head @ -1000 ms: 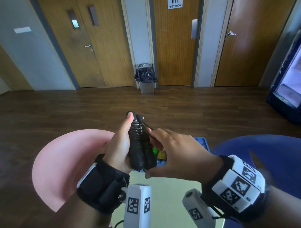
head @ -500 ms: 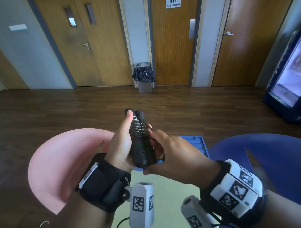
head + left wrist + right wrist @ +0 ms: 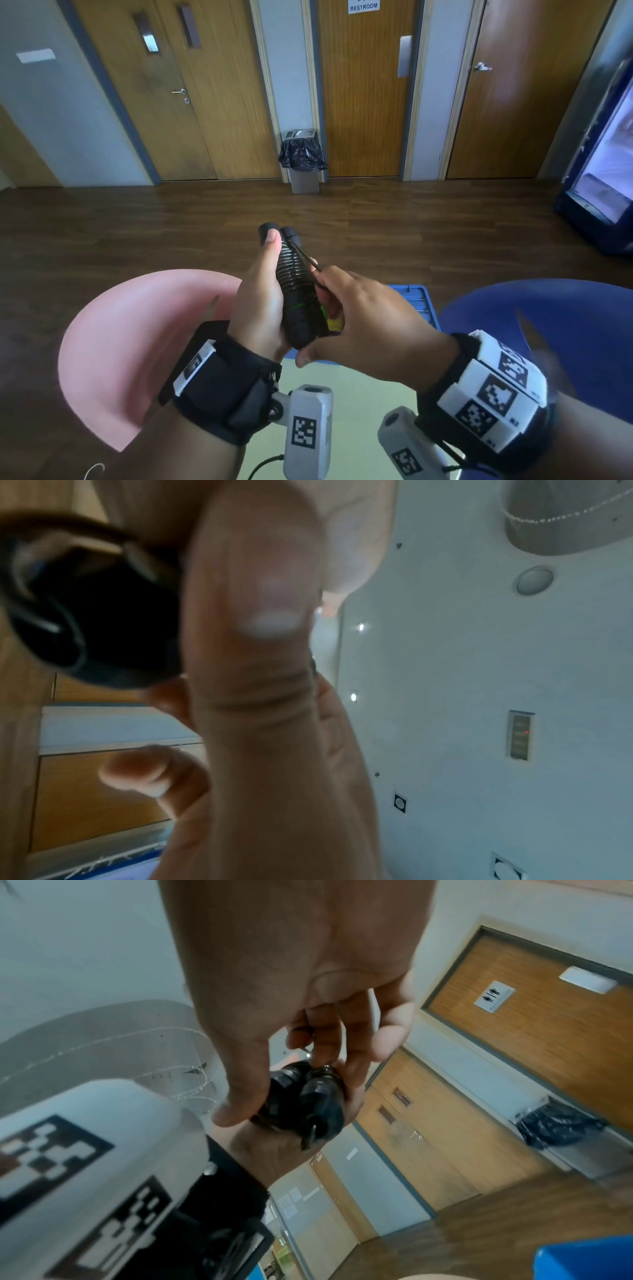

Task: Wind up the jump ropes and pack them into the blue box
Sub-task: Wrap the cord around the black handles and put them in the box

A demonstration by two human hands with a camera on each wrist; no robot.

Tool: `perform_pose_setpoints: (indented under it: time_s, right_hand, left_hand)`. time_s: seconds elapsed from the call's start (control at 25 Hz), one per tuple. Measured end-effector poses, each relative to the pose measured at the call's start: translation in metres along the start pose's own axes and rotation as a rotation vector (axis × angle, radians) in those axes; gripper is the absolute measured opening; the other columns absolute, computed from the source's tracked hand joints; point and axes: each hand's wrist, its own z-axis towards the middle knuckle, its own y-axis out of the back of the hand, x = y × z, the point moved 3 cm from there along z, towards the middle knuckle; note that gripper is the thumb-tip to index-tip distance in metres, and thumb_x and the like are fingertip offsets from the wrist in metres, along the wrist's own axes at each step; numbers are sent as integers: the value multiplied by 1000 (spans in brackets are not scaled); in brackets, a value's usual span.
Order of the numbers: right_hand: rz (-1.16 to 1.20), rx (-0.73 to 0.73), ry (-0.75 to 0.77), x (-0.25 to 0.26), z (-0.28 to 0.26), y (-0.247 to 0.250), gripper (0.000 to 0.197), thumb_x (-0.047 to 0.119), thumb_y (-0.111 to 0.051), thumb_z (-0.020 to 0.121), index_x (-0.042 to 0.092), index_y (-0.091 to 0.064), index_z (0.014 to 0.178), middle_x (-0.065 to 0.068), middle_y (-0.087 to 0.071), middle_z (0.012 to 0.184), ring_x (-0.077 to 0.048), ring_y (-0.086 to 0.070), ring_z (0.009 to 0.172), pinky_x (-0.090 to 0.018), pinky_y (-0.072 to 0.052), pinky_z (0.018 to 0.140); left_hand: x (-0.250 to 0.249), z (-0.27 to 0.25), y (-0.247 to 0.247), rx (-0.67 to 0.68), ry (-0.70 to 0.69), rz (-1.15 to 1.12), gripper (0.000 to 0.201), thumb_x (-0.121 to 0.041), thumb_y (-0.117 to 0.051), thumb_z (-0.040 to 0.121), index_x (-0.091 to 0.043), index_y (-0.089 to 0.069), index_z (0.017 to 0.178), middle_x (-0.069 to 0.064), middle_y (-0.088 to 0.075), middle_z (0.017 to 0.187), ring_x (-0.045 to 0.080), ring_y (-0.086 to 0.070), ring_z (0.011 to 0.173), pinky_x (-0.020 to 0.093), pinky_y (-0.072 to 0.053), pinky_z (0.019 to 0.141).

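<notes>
My left hand (image 3: 262, 301) grips the two black jump rope handles (image 3: 294, 284) side by side, upright, with black cord wound round them and the thumb lying along the top. My right hand (image 3: 346, 305) pinches the loose end of the thin black cord (image 3: 310, 262) against the bundle, its thumb under the handles' lower end. The right wrist view has the handle ends (image 3: 308, 1099) between both hands. In the left wrist view the thumb (image 3: 253, 631) fills the frame beside a dark blurred handle (image 3: 92, 631). The blue box (image 3: 416, 298) lies below and behind my hands, mostly hidden, with coloured things inside.
A pink round seat (image 3: 130, 349) is at lower left and a blue round seat (image 3: 565, 318) at lower right. A pale green table top (image 3: 346, 411) lies under my wrists. A bin with a black bag (image 3: 303, 161) stands by the far doors.
The hands and bundle have risen slightly, and my right fingers have shifted along the cord. The grip of the left hand is the same.
</notes>
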Motion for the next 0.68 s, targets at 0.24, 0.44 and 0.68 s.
perform_pose_setpoints:
  time_s: [0.24, 0.44, 0.68]
  right_hand:
    - [135, -67, -17, -1, 0, -8, 62, 51, -91, 53, 23, -43, 80, 12, -52, 76, -8, -47, 76, -23, -40, 63]
    - [176, -78, -7, -1, -2, -18, 59, 43, -93, 54, 29, -38, 70, 14, -47, 67, -2, -45, 66, -18, -36, 58]
    - [324, 40, 28, -14, 9, -11, 77, 38, -89, 68, 50, -40, 126, 8, -62, 99, -12, -62, 89, -29, -53, 75]
  left_hand:
    - [-2, 3, 9, -34, -6, 38, 65, -72, -55, 83, -9, -60, 99, 10, -58, 72, 27, -58, 60, 37, -52, 63]
    - [-1, 6, 16, -77, -74, 24, 60, -67, -55, 87, -9, -64, 99, 9, -64, 75, 27, -59, 61, 38, -53, 62]
    - [-9, -1, 12, 33, -210, -30, 62, -63, -40, 95, -16, -71, 69, 7, -58, 64, 23, -60, 56, 34, -55, 56]
